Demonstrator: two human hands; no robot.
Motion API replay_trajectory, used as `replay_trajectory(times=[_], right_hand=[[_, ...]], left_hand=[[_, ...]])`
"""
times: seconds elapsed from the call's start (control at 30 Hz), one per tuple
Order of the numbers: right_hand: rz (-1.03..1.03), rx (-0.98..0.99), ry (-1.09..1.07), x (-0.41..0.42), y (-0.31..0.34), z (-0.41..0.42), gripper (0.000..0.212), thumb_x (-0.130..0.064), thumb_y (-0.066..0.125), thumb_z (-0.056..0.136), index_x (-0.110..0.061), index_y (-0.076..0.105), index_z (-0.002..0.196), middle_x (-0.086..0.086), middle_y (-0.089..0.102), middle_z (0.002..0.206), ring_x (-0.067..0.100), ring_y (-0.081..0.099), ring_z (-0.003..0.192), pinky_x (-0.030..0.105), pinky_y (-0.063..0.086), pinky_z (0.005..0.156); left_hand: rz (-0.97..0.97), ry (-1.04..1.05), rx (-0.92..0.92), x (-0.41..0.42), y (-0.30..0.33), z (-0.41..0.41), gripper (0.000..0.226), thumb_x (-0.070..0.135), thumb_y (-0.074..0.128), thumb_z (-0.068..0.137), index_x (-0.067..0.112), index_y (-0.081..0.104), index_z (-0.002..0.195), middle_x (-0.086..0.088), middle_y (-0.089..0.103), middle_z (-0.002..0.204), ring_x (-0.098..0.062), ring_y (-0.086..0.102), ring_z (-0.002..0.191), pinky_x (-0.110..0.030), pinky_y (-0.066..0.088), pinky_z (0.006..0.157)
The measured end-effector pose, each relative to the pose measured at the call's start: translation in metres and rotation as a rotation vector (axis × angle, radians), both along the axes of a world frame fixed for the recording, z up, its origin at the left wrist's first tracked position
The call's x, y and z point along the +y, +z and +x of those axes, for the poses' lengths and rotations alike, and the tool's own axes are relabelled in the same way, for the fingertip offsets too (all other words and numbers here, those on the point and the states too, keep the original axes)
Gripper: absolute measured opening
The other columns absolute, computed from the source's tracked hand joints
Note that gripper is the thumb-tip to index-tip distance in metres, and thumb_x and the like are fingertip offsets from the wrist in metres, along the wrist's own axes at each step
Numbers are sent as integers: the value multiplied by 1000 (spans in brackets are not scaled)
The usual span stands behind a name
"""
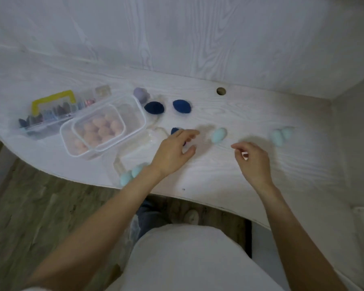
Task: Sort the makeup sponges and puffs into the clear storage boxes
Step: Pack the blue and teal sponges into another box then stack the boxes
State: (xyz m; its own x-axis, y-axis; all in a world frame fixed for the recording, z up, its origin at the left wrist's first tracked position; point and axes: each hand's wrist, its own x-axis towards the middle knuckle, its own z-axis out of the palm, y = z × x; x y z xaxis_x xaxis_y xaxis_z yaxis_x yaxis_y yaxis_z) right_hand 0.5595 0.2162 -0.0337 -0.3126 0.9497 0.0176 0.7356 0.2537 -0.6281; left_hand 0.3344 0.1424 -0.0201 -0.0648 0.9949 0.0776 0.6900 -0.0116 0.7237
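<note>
The left hand [172, 152] hovers low over the counter [240, 114], its grip wide: fingers spread and nearly straight, thumb held apart, nothing between them. Its fingertips lie over a dark blue sponge [175, 131], of which only the far edge shows; whether they touch it I cannot tell. The right hand [253, 159] has a narrow grip, fingers loosely curled with forefinger and thumb drawn close, and nothing visible in it.

Between the two hands, just beyond the fingertips, a pale blue sponge [218, 135] lies on the counter. Further out to the right of the right hand sit two more pale blue sponges [281, 134], touching and blurred. Beyond the left hand lie two dark blue sponges [154, 107] [182, 106], apart from each other, and a lilac puff [140, 93] behind them. Beside the left wrist, pale blue sponges [132, 174] show inside a clear box whose outline is hard to make out. To the left stand nested clear storage boxes [135, 106] with peach sponges [102, 128], and behind them a yellow-handled organiser [53, 99], its contents indistinct.
</note>
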Motion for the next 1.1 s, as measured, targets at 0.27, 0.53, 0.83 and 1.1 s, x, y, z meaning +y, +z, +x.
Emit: replay_trajectory(times=[0.27, 0.53, 0.83, 1.1], right_hand=[[21, -270, -260, 70, -28, 84, 34, -3, 57, 80, -13, 59, 112, 20, 51, 121, 40, 52, 101, 38, 43, 85], [-55, -404, -193, 99, -34, 76, 41, -11, 60, 84, -16, 54, 124, 17, 43, 122, 37, 51, 102, 41, 47, 80], [-84, 42, -38, 13, -32, -11, 38, -12, 56, 86, -13, 51, 124, 15, 48, 116, 30, 52, 101, 40, 48, 83], [-255, 183, -45, -16, -32, -36, 28, -10, 57, 88, -11, 48, 114, 6, 47, 114, 16, 52, 86, 37, 51, 76]], left_hand=[[-341, -96, 488, 98, -46, 56, 49, 31, 57, 87, 12, 42, 129, -13, 50, 126, -31, 47, 111, -39, 39, 91], [-253, -72, 399, 103, -62, 56, 37, 24, 52, 92, 16, 45, 128, -11, 57, 118, -30, 54, 101, -37, 41, 83], [106, 119, 90, 20, 7, 30, 38, 14, 61, 86, 19, 60, 124, -4, 57, 103, -9, 53, 78, -15, 41, 71], [-123, 564, 83, -65, 6, -39, 31, 16, 69, 79, 16, 56, 107, 3, 61, 105, -11, 60, 85, -25, 48, 75]])
